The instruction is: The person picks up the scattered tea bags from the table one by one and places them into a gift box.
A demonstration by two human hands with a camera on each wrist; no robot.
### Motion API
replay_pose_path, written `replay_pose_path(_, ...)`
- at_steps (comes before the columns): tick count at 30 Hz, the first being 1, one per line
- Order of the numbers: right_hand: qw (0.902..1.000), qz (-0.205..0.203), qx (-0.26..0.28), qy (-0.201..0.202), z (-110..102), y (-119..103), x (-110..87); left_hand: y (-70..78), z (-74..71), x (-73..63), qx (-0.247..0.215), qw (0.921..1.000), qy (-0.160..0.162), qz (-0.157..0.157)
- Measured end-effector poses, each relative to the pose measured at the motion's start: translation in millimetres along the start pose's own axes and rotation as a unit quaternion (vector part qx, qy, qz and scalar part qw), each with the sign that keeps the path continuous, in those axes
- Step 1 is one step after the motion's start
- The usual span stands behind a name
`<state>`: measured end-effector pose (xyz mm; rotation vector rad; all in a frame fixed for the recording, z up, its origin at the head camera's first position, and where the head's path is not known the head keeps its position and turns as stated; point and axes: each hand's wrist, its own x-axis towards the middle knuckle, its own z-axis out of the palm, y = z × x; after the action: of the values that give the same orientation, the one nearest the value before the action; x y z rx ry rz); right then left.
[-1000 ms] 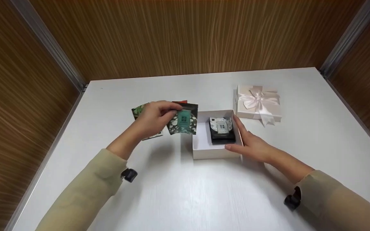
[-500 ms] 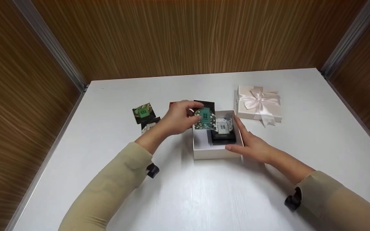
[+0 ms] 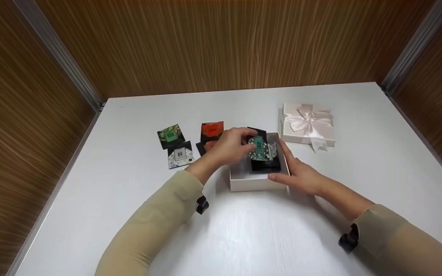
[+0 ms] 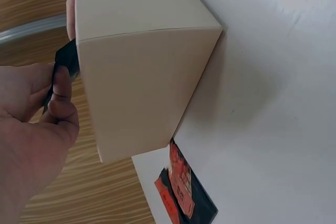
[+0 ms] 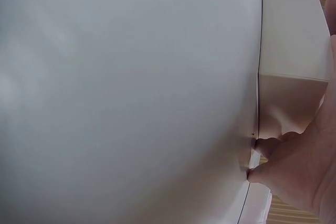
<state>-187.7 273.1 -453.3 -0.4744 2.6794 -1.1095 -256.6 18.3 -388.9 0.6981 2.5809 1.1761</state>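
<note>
In the head view the left hand (image 3: 233,146) pinches the green packet (image 3: 259,150) between thumb and fingers, the packet lying at its 3 o'clock, over the open box (image 3: 257,185). From the right hand (image 3: 301,175), thumb and fingers spread apart and touching the box's near right corner, the packet sits at 10 o'clock, with the bow-tied lid (image 3: 308,123) at 12.
</note>
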Motion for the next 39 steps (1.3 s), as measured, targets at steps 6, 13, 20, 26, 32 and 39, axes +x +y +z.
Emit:
replay_pose_path(6,1.0,0.003,0.002,-0.002,0.1,2.1,0.4,-2.2,10.8,6.6,-0.002,1.0,-0.008,-0.001)
replay_pose_path(13,1.0,0.005,-0.003,-0.008,-1.1,0.2,1.5,-4.5,19.4,9.3,0.037,0.9989,-0.024,-0.014)
replay_pose_path(20,1.0,0.003,-0.005,-0.006,-1.2,0.3,1.6,-4.3,25.0,11.8,0.062,0.9978,-0.024,0.0)
replay_pose_path(26,1.0,0.001,-0.009,-0.002,-0.2,0.3,-0.1,-3.6,29.0,17.0,0.084,0.9961,-0.029,0.007)
replay_pose_path(32,0.9999,-0.005,-0.011,0.004,-0.1,0.2,-0.8,-1.4,31.7,19.2,0.097,0.9947,-0.032,-0.006)
replay_pose_path(39,1.0,-0.003,-0.007,0.002,0.2,-0.4,-0.9,-2.8,35.3,21.9,0.118,0.9923,-0.036,-0.004)
